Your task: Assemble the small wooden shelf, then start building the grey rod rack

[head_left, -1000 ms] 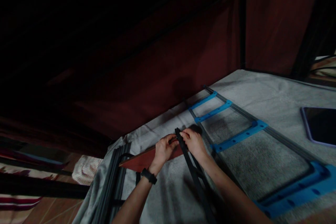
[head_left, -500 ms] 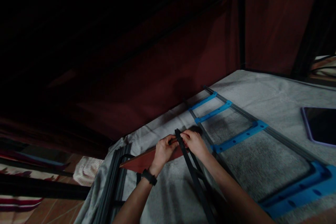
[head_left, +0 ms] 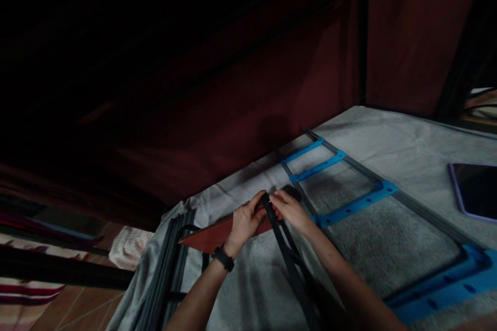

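My left hand (head_left: pixel 244 221) is curled over the upper end of a reddish-brown flat panel (head_left: pixel 209 235) that lies on a grey cloth. A dark watch sits on that wrist. My right hand (head_left: pixel 289 209) pinches the top of a black metal frame (head_left: pixel 285 253) that slants down toward me. Both hands meet at the frame's upper tip, fingers closed. What lies under the fingertips is hidden.
A long grey rail frame with blue plastic crossbars (head_left: pixel 349 207) lies on the grey cloth (head_left: pixel 388 150) to the right. A dark tablet (head_left: pixel 476 191) lies at the far right. Grey rods (head_left: pixel 166 264) lie bundled at the cloth's left edge. A dark red fabric wall (head_left: pixel 252 88) stands behind.
Both hands shifted slightly up and right with the frame's tip; their grip looks the same.
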Available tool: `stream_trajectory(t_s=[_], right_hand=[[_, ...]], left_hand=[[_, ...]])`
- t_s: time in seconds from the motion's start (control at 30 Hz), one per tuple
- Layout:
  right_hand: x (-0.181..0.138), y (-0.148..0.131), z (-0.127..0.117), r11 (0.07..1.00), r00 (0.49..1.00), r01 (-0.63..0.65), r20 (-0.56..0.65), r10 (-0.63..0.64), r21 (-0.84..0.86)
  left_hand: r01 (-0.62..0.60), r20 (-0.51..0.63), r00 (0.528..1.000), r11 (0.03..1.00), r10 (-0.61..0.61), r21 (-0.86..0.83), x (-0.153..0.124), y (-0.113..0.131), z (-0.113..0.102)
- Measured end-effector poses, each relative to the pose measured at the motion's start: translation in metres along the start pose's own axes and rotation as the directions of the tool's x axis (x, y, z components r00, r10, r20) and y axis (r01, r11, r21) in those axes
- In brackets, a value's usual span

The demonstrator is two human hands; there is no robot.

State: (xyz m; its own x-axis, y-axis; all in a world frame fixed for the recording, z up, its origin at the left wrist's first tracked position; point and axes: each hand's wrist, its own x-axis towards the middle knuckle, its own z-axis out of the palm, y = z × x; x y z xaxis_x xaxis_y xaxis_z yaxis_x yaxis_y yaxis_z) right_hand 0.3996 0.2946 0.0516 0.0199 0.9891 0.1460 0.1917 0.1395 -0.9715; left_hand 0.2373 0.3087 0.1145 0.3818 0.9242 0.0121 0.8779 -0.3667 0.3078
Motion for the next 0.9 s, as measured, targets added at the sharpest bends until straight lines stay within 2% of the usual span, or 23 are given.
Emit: stream_trajectory(t_s=[0.07, 0.13, 0.2, 0.27, 0.47, 0.63, 0.77, 0.83, 0.9], right_hand=[[0.001, 0.001, 0.000, 0.997, 0.999, 0.049, -0.002, -0.049, 0.052], [0.001, -0.001, 0.002, 0.993, 0.997, 0.072, -0.018, -0.074, -0.090], [0.001, -0.003, 0.004, 0.966, 0.998, 0.035, -0.034, -0.045, -0.256], [0.001, -0.003, 0.003, 0.953, 0.999, 0.011, -0.042, -0.025, -0.304], [0.002, 0.003, 0.002, 0.998, 0.998, 0.055, 0.015, -0.055, 0.004], [-0.001, 0.007, 0.013, 0.998, 0.995, 0.011, -0.100, -0.017, -0.059], [0.005, 0.017, 0.007, 0.994, 0.997, -0.076, -0.008, 0.077, 0.078], [0.008, 0.022, 0.005, 0.992, 1.000, -0.020, 0.024, 0.017, 0.127], [0.008, 0.025, 0.005, 0.995, 0.998, 0.070, -0.009, -0.069, 0.067]], left_hand=[[0.000, 0.000, 1.000, 1.000, 0.000, 0.019, 0.001, -0.002, 0.001], [-0.004, -0.003, 1.000, 0.999, 0.004, 0.043, 0.001, -0.004, 0.002], [-0.010, 0.001, 1.000, 0.998, 0.010, 0.061, 0.001, -0.004, 0.003], [-0.006, 0.012, 1.000, 0.998, 0.005, 0.068, 0.001, -0.004, 0.002], [-0.028, 0.013, 1.000, 0.998, 0.028, 0.048, 0.001, -0.002, 0.000], [-0.069, -0.007, 0.998, 0.995, 0.070, 0.065, -0.003, -0.003, 0.001], [-0.099, -0.023, 0.995, 0.993, 0.101, 0.070, -0.006, -0.004, 0.001], [-0.098, -0.034, 0.994, 0.992, 0.100, 0.078, -0.007, -0.004, 0.001], [-0.097, -0.037, 0.994, 0.992, 0.101, 0.083, -0.008, -0.003, 0.001]])
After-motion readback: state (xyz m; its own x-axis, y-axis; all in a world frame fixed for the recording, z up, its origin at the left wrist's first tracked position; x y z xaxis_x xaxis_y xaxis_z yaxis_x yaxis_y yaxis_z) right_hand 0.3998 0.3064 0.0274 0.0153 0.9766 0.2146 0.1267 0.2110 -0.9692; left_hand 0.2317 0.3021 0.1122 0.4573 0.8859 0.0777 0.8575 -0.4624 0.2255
